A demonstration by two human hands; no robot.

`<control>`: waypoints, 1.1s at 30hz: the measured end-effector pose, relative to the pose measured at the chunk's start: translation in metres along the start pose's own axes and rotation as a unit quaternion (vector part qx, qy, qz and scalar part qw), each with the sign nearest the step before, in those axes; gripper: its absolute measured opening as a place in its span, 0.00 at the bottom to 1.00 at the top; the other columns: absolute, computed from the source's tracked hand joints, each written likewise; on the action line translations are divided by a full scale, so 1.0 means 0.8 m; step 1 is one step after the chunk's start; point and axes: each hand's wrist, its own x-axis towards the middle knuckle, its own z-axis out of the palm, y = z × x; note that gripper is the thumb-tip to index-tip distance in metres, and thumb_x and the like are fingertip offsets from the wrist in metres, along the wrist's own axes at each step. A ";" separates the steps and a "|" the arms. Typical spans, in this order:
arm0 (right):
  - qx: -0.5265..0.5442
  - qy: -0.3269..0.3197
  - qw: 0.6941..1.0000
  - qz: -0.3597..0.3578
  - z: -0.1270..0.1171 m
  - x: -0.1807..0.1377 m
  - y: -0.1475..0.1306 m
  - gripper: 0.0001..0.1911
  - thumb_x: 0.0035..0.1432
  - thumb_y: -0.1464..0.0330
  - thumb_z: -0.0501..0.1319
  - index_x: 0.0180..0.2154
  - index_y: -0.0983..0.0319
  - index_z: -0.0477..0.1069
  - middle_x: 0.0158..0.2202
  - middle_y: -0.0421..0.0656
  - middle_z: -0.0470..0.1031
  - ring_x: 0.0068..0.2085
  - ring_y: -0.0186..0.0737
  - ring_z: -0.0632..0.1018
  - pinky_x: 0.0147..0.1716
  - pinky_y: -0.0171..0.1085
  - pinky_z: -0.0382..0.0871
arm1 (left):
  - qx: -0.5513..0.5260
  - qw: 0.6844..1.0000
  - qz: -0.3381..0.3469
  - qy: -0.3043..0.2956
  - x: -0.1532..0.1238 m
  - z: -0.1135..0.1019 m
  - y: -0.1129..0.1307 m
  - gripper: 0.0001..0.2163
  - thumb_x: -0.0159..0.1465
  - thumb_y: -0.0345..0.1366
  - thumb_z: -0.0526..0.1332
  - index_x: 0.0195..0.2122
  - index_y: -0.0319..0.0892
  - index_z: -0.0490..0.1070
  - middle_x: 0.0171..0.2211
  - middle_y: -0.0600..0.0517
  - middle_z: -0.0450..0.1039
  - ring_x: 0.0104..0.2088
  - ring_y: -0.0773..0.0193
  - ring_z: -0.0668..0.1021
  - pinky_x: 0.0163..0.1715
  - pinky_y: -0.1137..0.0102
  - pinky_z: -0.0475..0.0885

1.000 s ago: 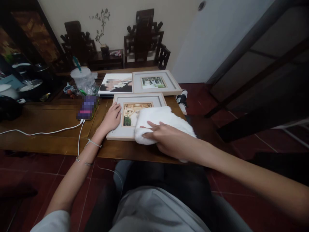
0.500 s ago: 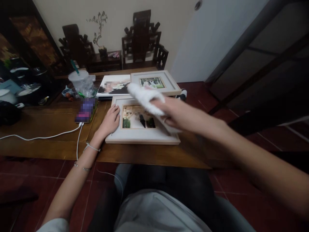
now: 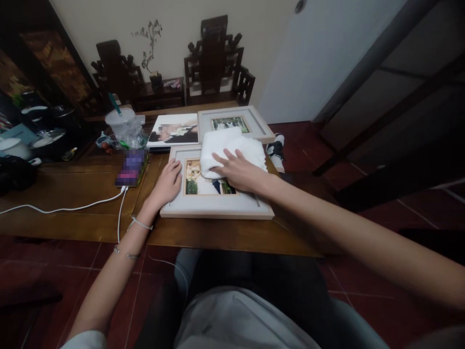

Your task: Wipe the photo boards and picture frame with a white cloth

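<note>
A picture frame (image 3: pixel 218 208) with a pale wooden edge and a wide light mat lies face up near the table's front edge. My left hand (image 3: pixel 169 183) rests on its left side, fingers stretched out along the edge. On the upper right of this frame lies a folded white cloth (image 3: pixel 232 148), covering part of the photo. My right hand (image 3: pixel 240 170) presses flat on the cloth with its fingers spread. Behind it, a second picture frame (image 3: pixel 259 127) is partly hidden by the cloth. A frameless photo panel (image 3: pixel 174 128) lies beside that one.
Left of the frames, a phone (image 3: pixel 131 167) is plugged into white cables (image 3: pixel 72 209). A plastic cup (image 3: pixel 119 118) and a crumpled clear bag (image 3: pixel 134 133) stand behind it. Pots (image 3: pixel 51 140) crowd the far left. Dark carved chairs (image 3: pixel 214 63) stand beyond the wooden table (image 3: pixel 232 237).
My right hand has come down from a blurred, gripped hold on the bunched cloth to lying flat on it. The cloth is now spread over the frame's upper right. My left hand stays put.
</note>
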 end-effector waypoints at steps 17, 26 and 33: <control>0.144 -0.072 0.987 0.025 -0.038 -0.076 -0.069 0.38 0.52 0.83 0.52 0.65 0.62 0.60 0.69 0.57 0.55 0.66 0.66 0.61 0.57 0.62 0.64 | 0.001 1.000 0.010 -0.003 0.000 0.001 -0.001 0.21 0.70 0.35 0.49 0.61 0.34 0.65 0.65 0.39 0.63 0.69 0.51 0.59 0.67 0.51 0.56; -0.009 0.014 1.000 0.026 0.012 0.029 0.023 0.31 0.59 0.82 0.48 0.63 0.67 0.63 0.70 0.58 0.51 0.67 0.71 0.55 0.57 0.65 0.57 | -0.008 1.000 0.002 0.004 0.001 0.000 0.000 0.21 0.70 0.35 0.48 0.60 0.32 0.67 0.63 0.38 0.66 0.68 0.51 0.61 0.67 0.51 0.56; 0.011 -0.037 0.999 -0.020 -0.008 -0.017 -0.019 0.33 0.56 0.83 0.49 0.63 0.66 0.65 0.68 0.59 0.58 0.62 0.67 0.65 0.53 0.60 0.63 | -0.013 1.000 0.008 0.019 0.001 0.005 -0.003 0.20 0.69 0.32 0.49 0.60 0.36 0.67 0.64 0.41 0.65 0.69 0.52 0.60 0.67 0.51 0.56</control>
